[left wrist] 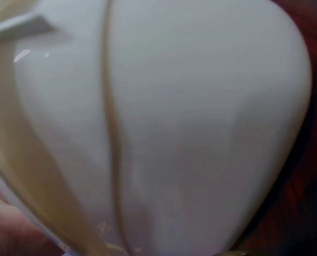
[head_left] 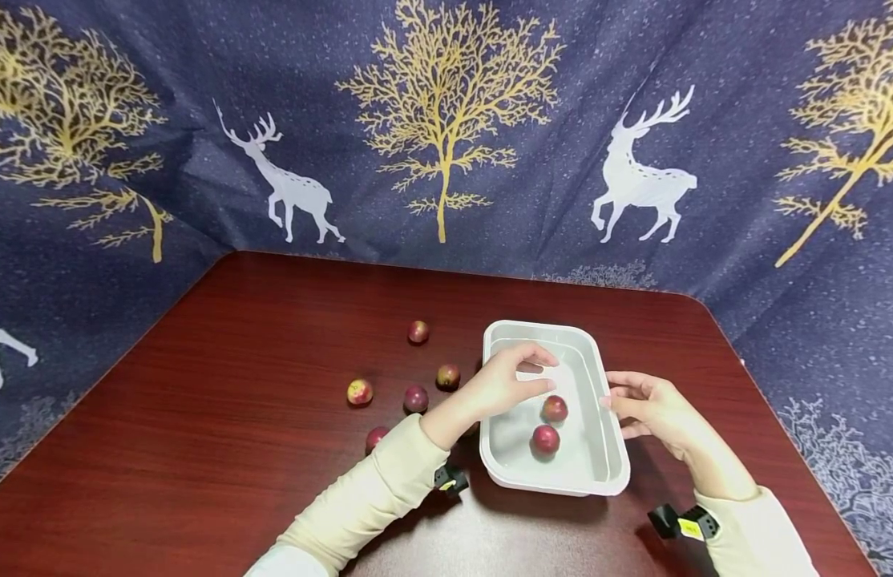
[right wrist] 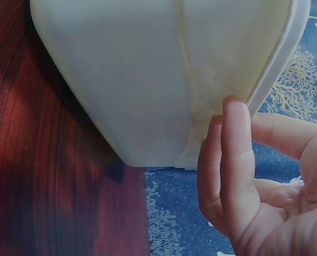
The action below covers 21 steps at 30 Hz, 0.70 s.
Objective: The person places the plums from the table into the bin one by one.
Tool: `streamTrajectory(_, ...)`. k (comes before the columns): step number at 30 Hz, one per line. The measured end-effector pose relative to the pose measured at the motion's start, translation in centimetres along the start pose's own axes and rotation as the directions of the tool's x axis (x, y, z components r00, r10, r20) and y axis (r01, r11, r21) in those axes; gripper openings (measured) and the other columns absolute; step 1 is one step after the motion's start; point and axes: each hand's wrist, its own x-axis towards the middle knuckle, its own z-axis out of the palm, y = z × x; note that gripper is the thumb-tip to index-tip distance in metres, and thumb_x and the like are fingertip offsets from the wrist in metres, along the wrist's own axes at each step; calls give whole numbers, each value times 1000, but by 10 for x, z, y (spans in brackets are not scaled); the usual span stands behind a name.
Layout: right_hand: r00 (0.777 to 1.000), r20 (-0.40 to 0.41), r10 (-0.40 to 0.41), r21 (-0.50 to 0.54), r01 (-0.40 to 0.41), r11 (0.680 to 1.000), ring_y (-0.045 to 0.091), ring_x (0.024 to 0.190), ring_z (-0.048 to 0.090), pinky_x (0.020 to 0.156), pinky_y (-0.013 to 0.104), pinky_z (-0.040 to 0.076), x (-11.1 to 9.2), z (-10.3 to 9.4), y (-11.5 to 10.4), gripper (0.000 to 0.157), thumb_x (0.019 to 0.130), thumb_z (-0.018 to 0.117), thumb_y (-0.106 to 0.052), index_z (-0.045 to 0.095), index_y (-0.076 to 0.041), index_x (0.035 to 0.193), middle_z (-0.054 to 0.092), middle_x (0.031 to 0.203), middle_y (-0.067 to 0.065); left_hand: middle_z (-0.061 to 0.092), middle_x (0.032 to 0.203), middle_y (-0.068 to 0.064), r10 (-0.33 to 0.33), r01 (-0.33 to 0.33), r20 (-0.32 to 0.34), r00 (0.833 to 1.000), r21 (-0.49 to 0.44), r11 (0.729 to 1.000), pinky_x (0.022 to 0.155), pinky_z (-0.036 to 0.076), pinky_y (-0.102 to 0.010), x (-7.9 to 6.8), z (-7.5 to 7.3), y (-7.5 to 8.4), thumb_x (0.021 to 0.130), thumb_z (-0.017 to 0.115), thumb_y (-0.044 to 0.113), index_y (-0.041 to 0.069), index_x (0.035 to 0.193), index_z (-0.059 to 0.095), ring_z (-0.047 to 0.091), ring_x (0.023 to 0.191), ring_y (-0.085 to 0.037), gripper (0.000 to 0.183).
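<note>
A light grey plastic basin [head_left: 540, 473] stands on the table with two small red plum-like fruits inside, a mottled one [head_left: 555, 408] and a darker one [head_left: 545, 440]. My left hand [head_left: 506, 378] reaches over the left rim, its thumb and fingers spread apart above the basin floor with nothing between them. At the right rim my right hand [head_left: 652, 410] pinches the wall, thumb over the edge and fingers against the outside. The basin's outer wall [right wrist: 126, 80] fills much of the right wrist view. Its outer side [left wrist: 201, 106] also fills the left wrist view, blurred.
Several more fruits lie left of the basin: a yellow-red one [head_left: 359, 392], a dark one [head_left: 415, 398], a mottled one [head_left: 448, 377] and one farther back [head_left: 418, 332]. The left forearm partly covers another red fruit [head_left: 375, 437]. A patterned cloth [head_left: 389, 200] hangs behind the brown table [head_left: 201, 449].
</note>
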Motion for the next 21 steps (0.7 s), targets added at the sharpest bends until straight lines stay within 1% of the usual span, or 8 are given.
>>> streamTrajectory(3, 1000, -6, 7, -5, -7, 1000, 8, 77, 67, 64, 36, 58, 0, 0, 0, 58, 91, 58, -6, 30, 22, 134, 64, 91, -1, 64, 113, -16, 3, -3, -6, 1000, 23, 1000, 95, 46, -21, 0, -3, 1, 88, 65, 6, -2, 111, 60, 61, 109, -32, 25)
streamTrajectory(8, 1000, -13, 10, -19, -10, 1000, 8, 77, 67, 64, 36, 58, 1, 1, -1, 58, 91, 59, -7, 30, 22, 134, 64, 92, 0, 64, 111, -16, 18, -18, 6, 1000, 34, 999, 92, 47, -19, 1, -9, 3, 88, 64, 6, -3, 110, 60, 63, 105, -28, 24)
streamTrajectory(10, 1000, -15, 9, -22, -9, 1000, 8, 77, 67, 64, 37, 58, 0, 1, -1, 58, 91, 59, -6, 30, 22, 133, 64, 92, 1, 64, 111, -16, 27, -27, 0, 1000, 38, 999, 91, 48, -19, 1, -11, 3, 88, 63, 6, -3, 111, 60, 64, 104, -28, 24)
streamTrajectory(15, 1000, -22, 5, -27, -5, 1000, 9, 76, 67, 64, 37, 58, 0, 1, -2, 57, 91, 58, -6, 31, 21, 133, 63, 92, 2, 63, 112, -16, 7, -5, -52, 999, 31, 1000, 87, 50, -21, 1, -20, 4, 88, 63, 5, -1, 111, 60, 65, 102, -29, 24)
streamTrajectory(21, 1000, -23, 6, -35, -7, 999, 9, 77, 67, 64, 36, 58, 1, 1, -1, 57, 91, 59, -6, 31, 21, 133, 63, 93, 3, 65, 111, -14, -52, 50, -136, 989, -17, 999, 82, 52, -24, 0, -39, 6, 88, 64, 8, 3, 110, 62, 65, 98, -25, 22)
